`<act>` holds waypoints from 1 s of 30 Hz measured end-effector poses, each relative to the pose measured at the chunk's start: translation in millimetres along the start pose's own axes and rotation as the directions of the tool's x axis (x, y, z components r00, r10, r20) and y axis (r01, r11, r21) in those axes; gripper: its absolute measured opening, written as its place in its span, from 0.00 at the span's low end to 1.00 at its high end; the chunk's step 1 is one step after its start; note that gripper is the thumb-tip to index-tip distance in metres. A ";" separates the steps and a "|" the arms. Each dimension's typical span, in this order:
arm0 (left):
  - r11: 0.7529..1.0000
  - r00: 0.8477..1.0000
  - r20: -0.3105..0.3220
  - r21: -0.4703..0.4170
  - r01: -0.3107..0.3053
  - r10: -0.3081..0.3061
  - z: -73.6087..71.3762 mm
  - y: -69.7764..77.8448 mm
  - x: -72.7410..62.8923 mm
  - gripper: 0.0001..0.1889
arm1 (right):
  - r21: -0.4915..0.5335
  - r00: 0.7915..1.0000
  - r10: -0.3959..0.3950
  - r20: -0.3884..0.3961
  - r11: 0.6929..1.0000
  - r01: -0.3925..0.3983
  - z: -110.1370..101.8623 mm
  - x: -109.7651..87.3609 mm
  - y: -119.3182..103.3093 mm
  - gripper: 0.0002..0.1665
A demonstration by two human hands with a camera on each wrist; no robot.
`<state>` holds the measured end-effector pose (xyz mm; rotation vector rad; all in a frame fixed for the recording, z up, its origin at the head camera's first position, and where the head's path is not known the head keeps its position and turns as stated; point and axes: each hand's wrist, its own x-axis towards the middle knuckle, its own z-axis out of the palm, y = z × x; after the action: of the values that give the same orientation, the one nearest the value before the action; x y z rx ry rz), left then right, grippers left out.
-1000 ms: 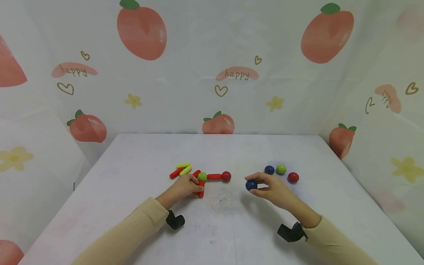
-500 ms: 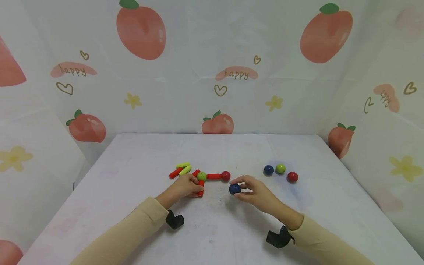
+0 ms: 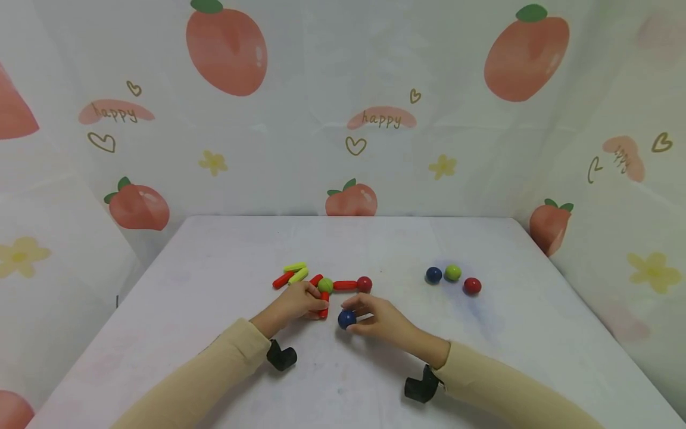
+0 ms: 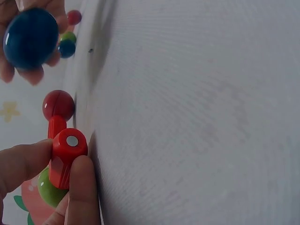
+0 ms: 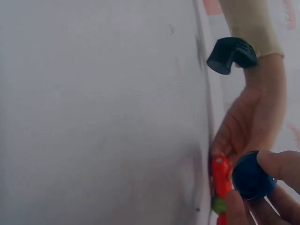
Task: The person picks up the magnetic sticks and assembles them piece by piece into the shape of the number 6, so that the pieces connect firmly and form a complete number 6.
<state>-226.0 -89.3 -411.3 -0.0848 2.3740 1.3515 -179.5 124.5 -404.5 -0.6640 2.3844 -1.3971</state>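
My left hand (image 3: pixel 293 302) pinches a red magnetic rod (image 4: pixel 60 172) between thumb and fingers; a silver disc shows in its near end. This rod points toward me from a green ball (image 3: pixel 325 286). Two more rods meet that ball: a red rod (image 3: pixel 345 285) running right to a red ball (image 3: pixel 364 284), and another red rod (image 3: pixel 316 280) at the upper left, partly behind my fingers. My right hand (image 3: pixel 387 322) holds a dark blue ball (image 3: pixel 346 319) by the fingertips, just right of the pinched rod's near end. A gap shows between ball and rod in the head view.
Left of the joined pieces lie a loose red rod (image 3: pixel 283 280) and two yellow-green rods (image 3: pixel 298 275). At the right are a blue ball (image 3: pixel 433 274), a green ball (image 3: pixel 452 273) and a red ball (image 3: pixel 472 286). Black wrist mounts (image 3: pixel 421 388) hang below both sleeves over the white table (image 3: pixel 241 250).
My right hand has carried the blue ball leftward and slightly nearer to me, from beside the loose balls to near the pinched rod. The left hand keeps its place and grip.
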 end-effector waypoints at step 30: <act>0.999 1.000 0.019 0.043 -0.023 0.022 -5.0 2.6 -0.5 0.15 | -0.039 0.998 0.066 -0.007 0.997 -0.067 29.5 30.1 2.0 0.16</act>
<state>-227.8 -92.2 -406.8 -0.0331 2.3943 1.3052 -191.7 87.7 -421.2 -0.5857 2.4213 -1.3300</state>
